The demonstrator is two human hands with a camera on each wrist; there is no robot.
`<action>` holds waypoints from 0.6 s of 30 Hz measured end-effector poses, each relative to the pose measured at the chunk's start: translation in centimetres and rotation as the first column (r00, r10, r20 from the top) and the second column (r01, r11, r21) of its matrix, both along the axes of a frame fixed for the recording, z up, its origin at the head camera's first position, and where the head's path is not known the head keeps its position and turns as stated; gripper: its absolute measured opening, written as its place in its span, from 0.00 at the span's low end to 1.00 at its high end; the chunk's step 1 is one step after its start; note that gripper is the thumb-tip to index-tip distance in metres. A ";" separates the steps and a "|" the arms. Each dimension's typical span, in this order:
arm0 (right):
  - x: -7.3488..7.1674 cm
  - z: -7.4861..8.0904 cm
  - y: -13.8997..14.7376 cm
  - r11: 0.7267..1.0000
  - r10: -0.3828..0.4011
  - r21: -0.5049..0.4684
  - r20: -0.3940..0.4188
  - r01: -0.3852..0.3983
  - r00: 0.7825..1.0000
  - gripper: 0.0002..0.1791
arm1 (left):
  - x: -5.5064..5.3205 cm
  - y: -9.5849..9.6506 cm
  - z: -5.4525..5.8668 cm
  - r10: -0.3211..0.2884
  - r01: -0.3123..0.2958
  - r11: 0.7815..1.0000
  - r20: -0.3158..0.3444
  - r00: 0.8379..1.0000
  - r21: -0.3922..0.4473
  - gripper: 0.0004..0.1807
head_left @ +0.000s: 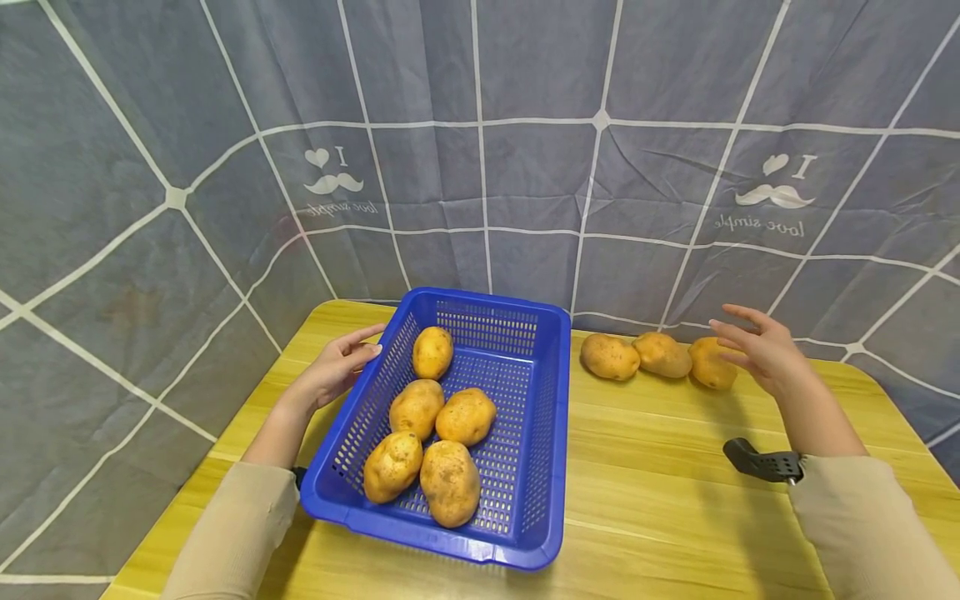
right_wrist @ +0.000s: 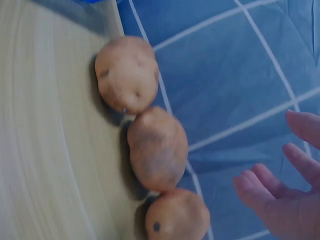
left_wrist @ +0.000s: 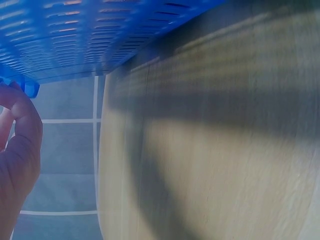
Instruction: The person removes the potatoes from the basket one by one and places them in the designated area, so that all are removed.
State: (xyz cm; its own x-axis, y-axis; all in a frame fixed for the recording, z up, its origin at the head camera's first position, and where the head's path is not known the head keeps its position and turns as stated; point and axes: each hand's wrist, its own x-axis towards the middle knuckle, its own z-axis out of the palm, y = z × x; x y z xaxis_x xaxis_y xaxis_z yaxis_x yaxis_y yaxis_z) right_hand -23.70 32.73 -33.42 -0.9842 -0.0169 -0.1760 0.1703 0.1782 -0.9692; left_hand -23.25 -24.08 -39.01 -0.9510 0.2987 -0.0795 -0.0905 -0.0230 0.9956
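Note:
A blue plastic basket (head_left: 551,467) with slotted walls holds several potatoes (head_left: 417,408) in its left half. My left hand (head_left: 335,367) grips the basket's left rim near the far end. In the left wrist view, the bent fingers of that hand (left_wrist: 22,142) meet the rim from outside. Three potatoes lie in a row on the table right of the basket: a left one (head_left: 610,357), a middle one (head_left: 662,355) and a right one (head_left: 713,363). My right hand (head_left: 763,348), fingers spread and holding nothing, hovers just right of the right potato.
The wooden table (head_left: 645,483) ends at a grey curtain (head_left: 540,175) with white lines, which hangs behind it and along the left. A black bracket (head_left: 761,461) sticks out from the right sleeve over the table.

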 end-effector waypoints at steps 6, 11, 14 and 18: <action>0.1 0.7 -1.9 0.998 0.064 0.027 -0.014 -0.064 0.998 0.34 | 0.1 -0.1 -0.1 0.000 0.000 1.000 -0.005 1.000 -0.010 0.32; 0.1 1.3 -3.2 0.993 0.109 0.048 -0.018 -0.108 0.994 0.31 | 0.1 -0.2 -0.1 -0.002 0.001 1.000 -0.007 1.000 -0.017 0.32; 0.1 1.6 -3.7 0.992 0.127 0.022 -0.035 -0.126 0.991 0.25 | 0.1 -0.1 -0.1 0.002 -0.002 1.000 -0.004 1.000 -0.018 0.32; 0.1 1.9 -4.5 0.985 0.157 -0.062 -0.064 -0.161 0.985 0.16 | 0.1 -0.1 0.0 0.004 -0.004 1.000 -0.007 1.000 -0.022 0.32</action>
